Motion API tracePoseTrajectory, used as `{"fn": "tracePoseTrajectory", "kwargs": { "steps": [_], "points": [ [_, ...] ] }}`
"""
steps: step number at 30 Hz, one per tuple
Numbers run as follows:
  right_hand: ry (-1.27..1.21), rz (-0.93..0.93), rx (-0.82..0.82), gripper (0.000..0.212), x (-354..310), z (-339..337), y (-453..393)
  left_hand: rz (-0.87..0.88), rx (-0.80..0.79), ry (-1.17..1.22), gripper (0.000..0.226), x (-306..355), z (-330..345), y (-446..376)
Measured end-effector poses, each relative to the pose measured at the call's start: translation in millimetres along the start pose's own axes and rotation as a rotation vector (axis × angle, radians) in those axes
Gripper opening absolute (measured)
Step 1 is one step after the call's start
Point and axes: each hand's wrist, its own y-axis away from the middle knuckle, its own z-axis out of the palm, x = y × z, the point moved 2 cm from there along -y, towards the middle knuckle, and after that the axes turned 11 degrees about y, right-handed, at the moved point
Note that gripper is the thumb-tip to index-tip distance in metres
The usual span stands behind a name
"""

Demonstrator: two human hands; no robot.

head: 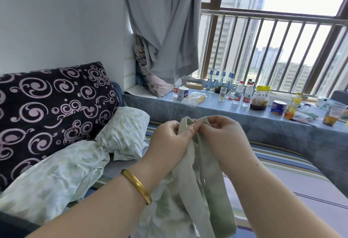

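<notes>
Nearest, head view: both forearms are reaching forward over the bed (282, 181), with a gold bangle (137, 185) sitting on the left wrist.
Cloth: two pale green cloth strips (205, 190) are hanging above the bed's near edge, and their lower part is dropping out of sight.
Left hand (169, 139): thumb and curled fingertips are pinching the left strip's folded top.
Right hand (220, 136): fingers are curling round the right strip's top, gripping it.
Key relation: the strips' long axis is running from the hands down toward the camera. The pinched ends are touching between the hands, equally near to each.
Likely step: the ends seem ready for tying, which would need one crossed over the other.
Around: a knotted pillow (124, 130) is lying toward the bed's left edge. Bottles (238, 94) are standing on the window ledge (216, 109) beyond the far edge.
</notes>
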Motion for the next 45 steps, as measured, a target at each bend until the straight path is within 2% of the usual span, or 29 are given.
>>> {"fn": "tracePoseTrajectory", "kwargs": {
  "steps": [4,6,14,24,28,32,34,37,39,42,45],
  "points": [
    [-0.169,0.101,-0.056,0.012,-1,2,1,0.047,0.046,-0.001,0.058,4,-1,-1],
    [-0.172,0.100,-0.044,0.012,-3,1,1,0.049,0.042,-0.047,0.063,5,-1,-1],
    [-0.117,0.047,-0.026,0.013,-3,1,6,0.091,0.057,-0.251,0.055,4,2,-1],
    [-0.561,0.281,-0.266,0.025,-4,-5,9,0.280,0.051,-0.451,0.052,7,-3,0],
    [-0.790,0.380,-0.339,0.027,2,-2,11,0.331,0.061,-0.433,0.053,6,-5,0],
    [-0.799,0.335,-0.377,0.021,5,8,19,0.354,0.051,-0.388,0.049,3,-3,3],
    [-0.787,0.330,-0.372,0.012,6,13,20,0.350,0.038,-0.361,0.047,2,-1,4],
    [-0.833,0.345,-0.356,0.021,8,18,18,0.358,0.040,-0.332,0.046,2,0,4],
    [-0.857,0.337,-0.373,0.020,7,20,20,0.364,0.027,-0.302,0.045,2,0,3],
    [-0.810,0.276,-0.353,0.018,7,19,22,0.307,-0.025,-0.222,0.039,0,0,0],
    [-0.646,0.229,-0.224,0.016,10,16,22,0.186,-0.092,-0.128,0.038,0,1,-2]
  ]
}}
